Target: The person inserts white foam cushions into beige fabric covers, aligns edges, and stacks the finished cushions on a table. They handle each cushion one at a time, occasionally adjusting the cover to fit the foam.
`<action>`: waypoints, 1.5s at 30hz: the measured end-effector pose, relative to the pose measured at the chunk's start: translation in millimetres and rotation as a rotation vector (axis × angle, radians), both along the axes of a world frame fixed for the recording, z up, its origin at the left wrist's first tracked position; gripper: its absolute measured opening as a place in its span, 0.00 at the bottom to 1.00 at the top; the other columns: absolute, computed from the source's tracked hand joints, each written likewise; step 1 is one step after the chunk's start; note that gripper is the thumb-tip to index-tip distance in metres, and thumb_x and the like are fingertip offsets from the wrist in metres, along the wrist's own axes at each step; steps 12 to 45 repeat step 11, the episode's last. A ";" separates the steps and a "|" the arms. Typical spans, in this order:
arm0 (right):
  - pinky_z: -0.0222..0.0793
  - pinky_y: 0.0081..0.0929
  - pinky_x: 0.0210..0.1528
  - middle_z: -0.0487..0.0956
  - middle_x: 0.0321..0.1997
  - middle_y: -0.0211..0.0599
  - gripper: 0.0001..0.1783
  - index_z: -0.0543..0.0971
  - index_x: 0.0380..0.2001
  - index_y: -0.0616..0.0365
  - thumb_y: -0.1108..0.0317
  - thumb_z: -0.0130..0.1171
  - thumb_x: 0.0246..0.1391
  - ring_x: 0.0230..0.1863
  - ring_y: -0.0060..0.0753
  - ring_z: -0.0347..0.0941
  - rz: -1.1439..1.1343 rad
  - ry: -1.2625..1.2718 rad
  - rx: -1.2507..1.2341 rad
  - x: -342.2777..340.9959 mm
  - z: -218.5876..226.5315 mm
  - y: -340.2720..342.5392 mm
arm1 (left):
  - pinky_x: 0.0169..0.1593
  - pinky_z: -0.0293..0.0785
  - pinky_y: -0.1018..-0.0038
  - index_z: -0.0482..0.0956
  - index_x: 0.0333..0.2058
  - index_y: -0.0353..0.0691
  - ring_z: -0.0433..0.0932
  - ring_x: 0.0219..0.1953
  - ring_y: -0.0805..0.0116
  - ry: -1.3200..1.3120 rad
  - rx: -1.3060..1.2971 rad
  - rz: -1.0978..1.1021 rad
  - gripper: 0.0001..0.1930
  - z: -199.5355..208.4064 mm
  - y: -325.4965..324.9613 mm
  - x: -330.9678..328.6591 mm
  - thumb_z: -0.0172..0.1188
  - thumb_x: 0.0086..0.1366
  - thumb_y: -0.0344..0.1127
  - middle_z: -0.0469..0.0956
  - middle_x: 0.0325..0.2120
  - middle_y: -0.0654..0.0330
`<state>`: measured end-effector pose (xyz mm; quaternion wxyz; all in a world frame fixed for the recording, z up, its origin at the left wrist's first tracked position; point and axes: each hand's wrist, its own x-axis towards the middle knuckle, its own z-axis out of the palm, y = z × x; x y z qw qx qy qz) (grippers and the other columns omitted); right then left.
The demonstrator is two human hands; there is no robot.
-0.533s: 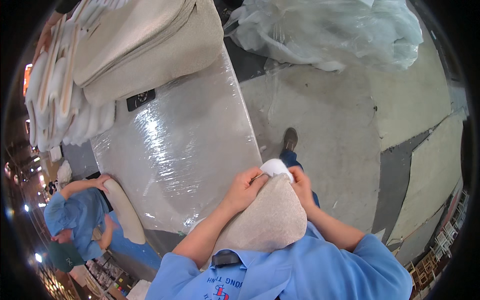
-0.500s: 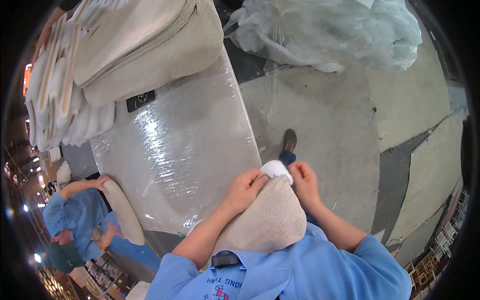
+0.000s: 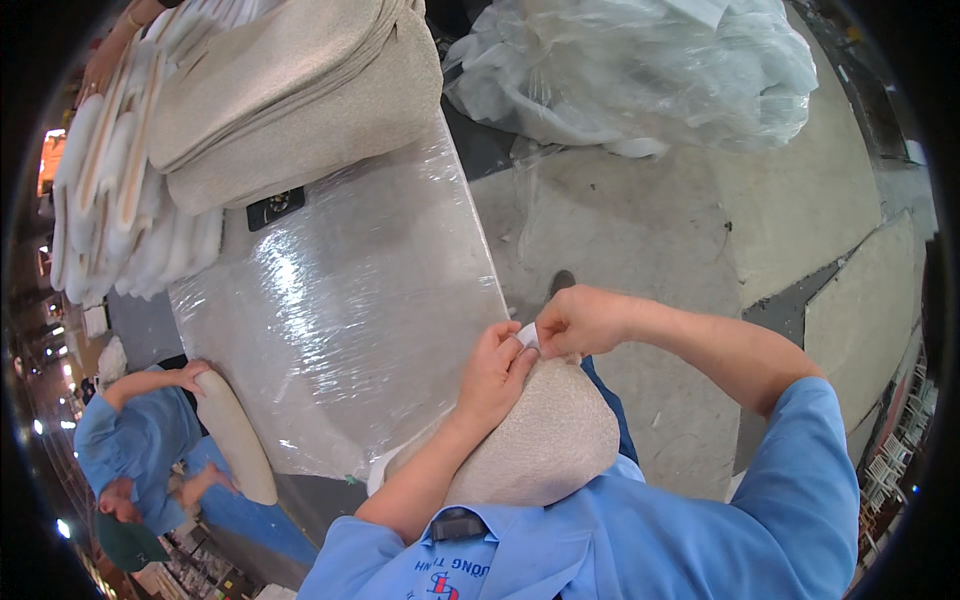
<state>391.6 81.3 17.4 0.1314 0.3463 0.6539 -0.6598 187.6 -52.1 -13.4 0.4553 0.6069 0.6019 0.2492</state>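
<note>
Against my body rests a beige woven cushion cover (image 3: pixel 545 435), bulging, with a small bit of white padding (image 3: pixel 528 336) showing at its far end. My left hand (image 3: pixel 495 372) is closed on the cover's far left edge, thumb on top of the fabric. From the right, my right hand (image 3: pixel 575 320) reaches across with bent fingers pinched at the white padding and the edge of the cover. The fingertips of both hands nearly meet there. More white material shows under my left forearm, by the table's near edge.
A film-wrapped table (image 3: pixel 350 330) lies ahead to the left, bearing stacked beige covers (image 3: pixel 300 110) and a black phone-like object (image 3: pixel 276 208). White padded pieces (image 3: pixel 130 200) are piled beside them. A co-worker (image 3: pixel 150 430) holds a cushion at left. Plastic-wrapped white padding (image 3: pixel 640 75) lies ahead.
My right hand has swung left over the cover's end, its elbow lifting outward. Less white padding shows at the opening. My left hand keeps its grip.
</note>
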 end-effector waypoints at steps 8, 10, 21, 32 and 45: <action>0.75 0.42 0.43 0.83 0.36 0.50 0.09 0.81 0.32 0.63 0.67 0.66 0.59 0.39 0.49 0.81 -0.385 -0.019 0.285 6.1 -26.2 -50.0 | 0.52 0.76 0.60 0.83 0.47 0.34 0.81 0.48 0.46 0.017 -0.083 0.069 0.12 -14.1 -8.7 13.4 0.59 0.76 0.37 0.81 0.46 0.44; 0.75 0.43 0.46 0.84 0.39 0.51 0.11 0.81 0.33 0.64 0.66 0.66 0.60 0.42 0.48 0.82 -0.458 -0.137 0.127 3.6 -31.9 -48.9 | 0.51 0.76 0.60 0.83 0.48 0.35 0.81 0.48 0.46 0.067 -0.130 0.081 0.12 -16.7 -6.8 14.0 0.60 0.76 0.37 0.82 0.45 0.42; 0.75 0.43 0.47 0.84 0.40 0.50 0.12 0.81 0.34 0.64 0.64 0.67 0.61 0.44 0.44 0.82 -0.456 -0.197 0.035 1.4 -34.8 -46.7 | 0.51 0.76 0.60 0.83 0.48 0.35 0.81 0.48 0.46 0.065 -0.131 0.078 0.12 -16.4 -7.2 14.5 0.60 0.76 0.37 0.82 0.45 0.42; 0.75 0.43 0.47 0.84 0.40 0.50 0.12 0.81 0.34 0.64 0.64 0.67 0.61 0.44 0.44 0.82 -0.456 -0.197 0.035 1.4 -34.8 -46.7 | 0.51 0.76 0.60 0.83 0.48 0.35 0.81 0.48 0.46 0.065 -0.131 0.078 0.12 -16.4 -7.2 14.5 0.60 0.76 0.37 0.82 0.45 0.42; 0.75 0.43 0.47 0.84 0.40 0.50 0.12 0.81 0.34 0.64 0.64 0.67 0.61 0.44 0.44 0.82 -0.456 -0.197 0.035 1.4 -34.8 -46.7 | 0.51 0.76 0.60 0.83 0.48 0.35 0.81 0.48 0.46 0.065 -0.131 0.078 0.12 -16.4 -7.2 14.5 0.60 0.76 0.37 0.82 0.45 0.42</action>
